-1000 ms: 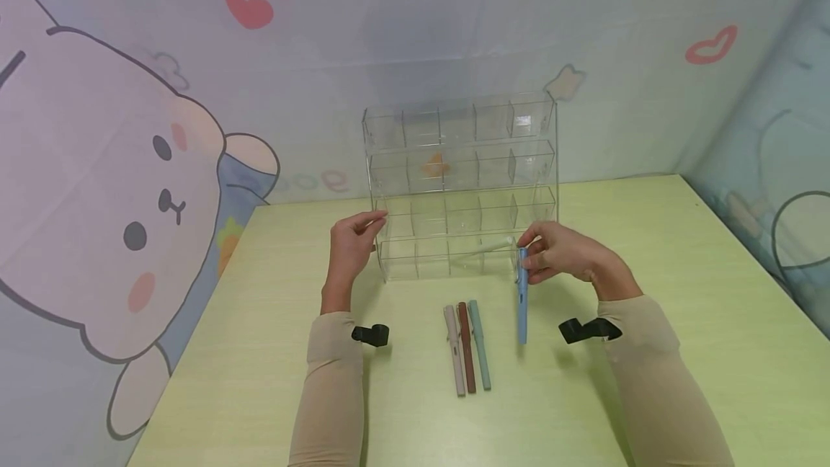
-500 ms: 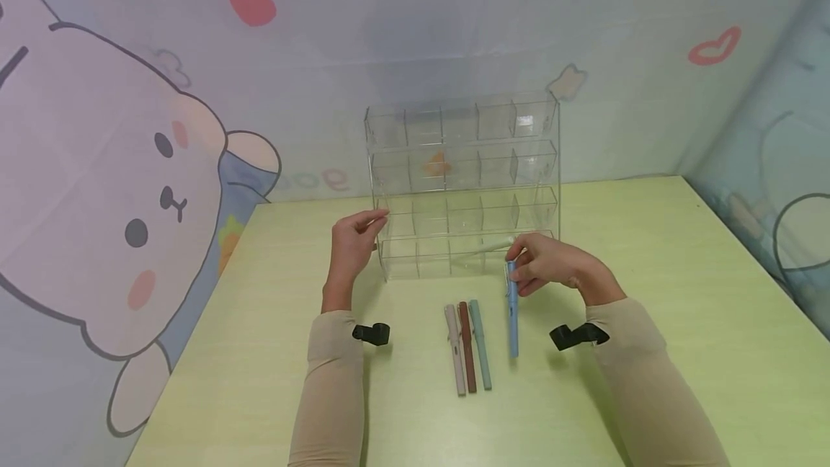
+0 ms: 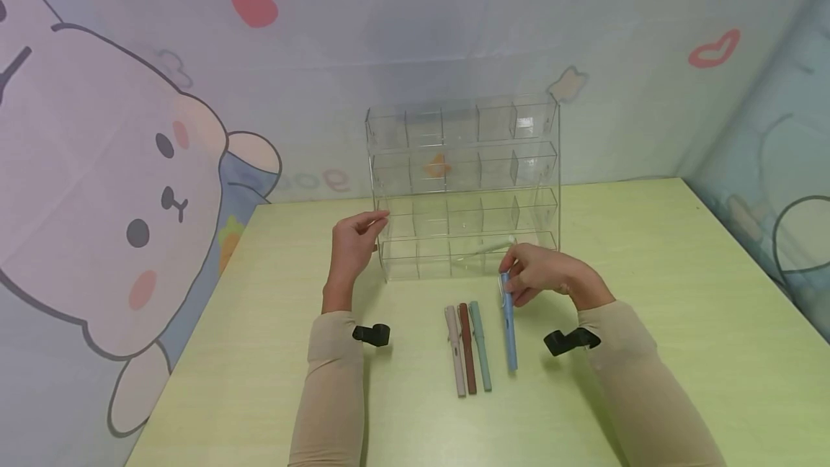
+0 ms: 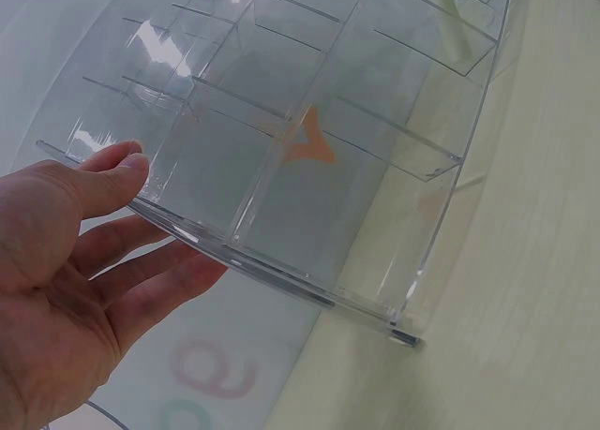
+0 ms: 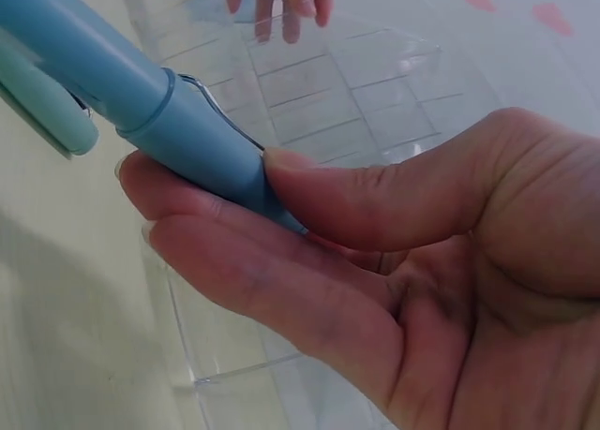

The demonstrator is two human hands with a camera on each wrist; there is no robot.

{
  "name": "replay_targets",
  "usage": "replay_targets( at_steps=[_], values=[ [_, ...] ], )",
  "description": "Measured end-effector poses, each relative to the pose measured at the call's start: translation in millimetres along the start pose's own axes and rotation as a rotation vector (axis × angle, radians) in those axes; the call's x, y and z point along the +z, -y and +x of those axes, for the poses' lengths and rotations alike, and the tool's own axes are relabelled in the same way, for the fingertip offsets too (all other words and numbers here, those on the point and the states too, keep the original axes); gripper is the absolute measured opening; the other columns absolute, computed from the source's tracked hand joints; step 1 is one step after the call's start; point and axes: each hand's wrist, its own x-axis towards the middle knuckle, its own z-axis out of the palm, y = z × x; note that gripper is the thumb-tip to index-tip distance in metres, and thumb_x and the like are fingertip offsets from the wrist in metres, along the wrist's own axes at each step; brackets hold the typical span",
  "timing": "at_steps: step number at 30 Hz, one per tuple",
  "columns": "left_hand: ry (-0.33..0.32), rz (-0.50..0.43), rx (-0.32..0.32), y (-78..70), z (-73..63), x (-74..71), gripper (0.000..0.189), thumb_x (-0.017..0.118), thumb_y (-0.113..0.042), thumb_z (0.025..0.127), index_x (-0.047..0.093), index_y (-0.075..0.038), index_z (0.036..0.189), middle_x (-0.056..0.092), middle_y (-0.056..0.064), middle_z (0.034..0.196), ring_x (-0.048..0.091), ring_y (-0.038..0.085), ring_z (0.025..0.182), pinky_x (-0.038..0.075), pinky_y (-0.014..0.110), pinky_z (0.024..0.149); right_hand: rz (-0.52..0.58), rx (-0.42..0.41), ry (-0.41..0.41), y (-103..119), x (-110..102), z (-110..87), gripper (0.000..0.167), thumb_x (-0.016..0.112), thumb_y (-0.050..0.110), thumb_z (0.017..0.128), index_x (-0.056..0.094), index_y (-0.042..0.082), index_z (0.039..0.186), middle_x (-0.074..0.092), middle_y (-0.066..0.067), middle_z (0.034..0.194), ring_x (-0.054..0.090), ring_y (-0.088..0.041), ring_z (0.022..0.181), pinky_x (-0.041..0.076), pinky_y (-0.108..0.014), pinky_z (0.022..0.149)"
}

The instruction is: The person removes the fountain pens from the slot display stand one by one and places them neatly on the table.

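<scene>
My right hand point(image 3: 537, 272) pinches a light blue pen point(image 3: 509, 330) by its clip end between thumb and fingers, with the other end pointing toward me. To its left lie three pens side by side: a greyish-pink pen point(image 3: 456, 352), a reddish-brown pen point(image 3: 467, 348) and a mint green pen point(image 3: 480, 346). Behind them stands a clear plastic rack point(image 3: 447, 238) of several divided tiers. My left hand point(image 3: 353, 245) holds the rack's left side edge, thumb on one face and fingers on the other. A pale green pen point(image 3: 496, 245) leans in the bottom tier.
The pens and rack are on a pale yellow-green table point(image 3: 246, 366). Close behind the rack hangs a printed cloth point(image 3: 311, 78) with a cartoon animal and hearts. Another stretch of cloth point(image 3: 772, 164) borders the table on the right.
My right hand has brought the blue pen away from the rack, toward me and slightly left, close to the mint green pen. My left hand has stayed at the rack's edge.
</scene>
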Motion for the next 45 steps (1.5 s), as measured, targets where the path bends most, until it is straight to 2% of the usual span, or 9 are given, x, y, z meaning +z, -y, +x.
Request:
replay_targets(
  at_steps=[7,17,24,31,39,45],
  values=[
    [0.002,-0.006,-0.007,-0.2,-0.6,-1.2,0.02,0.068,-0.016,0.098,0.077,-0.012,0.116,0.072,0.008,0.118,0.068,0.022,0.106,0.061,0.038,0.072,-0.039,0.016,0.029,-6.5,4.5,8.8,0.033,0.061,-0.01,0.094,0.044,-0.017,0.122,0.062,-0.023,0.101,0.071,-0.029,0.078,0.061,-0.043,0.075],
    [0.0,-0.008,-0.001,-0.6,0.7,-0.7,0.02,0.068,-0.016,0.098,0.077,-0.012,0.115,0.072,0.008,0.116,0.069,0.022,0.105,0.061,0.036,0.07,-0.086,0.022,0.026,-8.9,11.9,14.7,0.03,0.063,-0.007,0.093,0.051,-0.016,0.118,0.066,-0.021,0.097,0.072,-0.03,0.078,0.061,-0.043,0.072],
    [0.002,-0.007,0.005,0.7,1.2,-0.2,0.02,0.068,-0.016,0.098,0.077,-0.012,0.115,0.072,0.009,0.117,0.069,0.022,0.104,0.061,0.034,0.069,-0.101,0.024,0.039,-12.1,14.7,18.8,0.024,0.063,-0.009,0.092,0.057,-0.016,0.114,0.067,-0.018,0.09,0.068,-0.023,0.074,0.061,-0.039,0.07],
    [-0.001,0.0,0.0,0.5,-1.2,-0.8,0.021,0.068,-0.016,0.098,0.077,-0.012,0.116,0.072,0.009,0.116,0.069,0.022,0.105,0.061,0.032,0.07,-0.112,0.031,0.042,-11.8,19.0,21.4,0.019,0.064,-0.008,0.092,0.061,-0.013,0.11,0.069,-0.017,0.086,0.071,-0.025,0.074,0.062,-0.038,0.069],
    [0.007,-0.002,0.011,0.3,-1.2,-1.1,0.021,0.067,-0.015,0.098,0.076,-0.01,0.117,0.072,0.011,0.117,0.069,0.024,0.105,0.061,0.032,0.07,-0.139,0.045,0.032,-10.9,26.9,23.5,0.013,0.063,-0.008,0.092,0.063,-0.012,0.105,0.069,-0.017,0.081,0.071,-0.027,0.07,0.062,-0.038,0.066],
    [0.009,-0.007,0.012,-0.5,-1.2,-1.5,0.021,0.067,-0.015,0.098,0.076,-0.01,0.117,0.071,0.011,0.118,0.069,0.027,0.104,0.061,0.031,0.069,-0.186,0.058,-0.02,-10.4,32.7,25.6,0.01,0.063,-0.008,0.09,0.065,-0.01,0.1,0.07,-0.014,0.078,0.072,-0.026,0.069,0.061,-0.038,0.065]
  ],
)
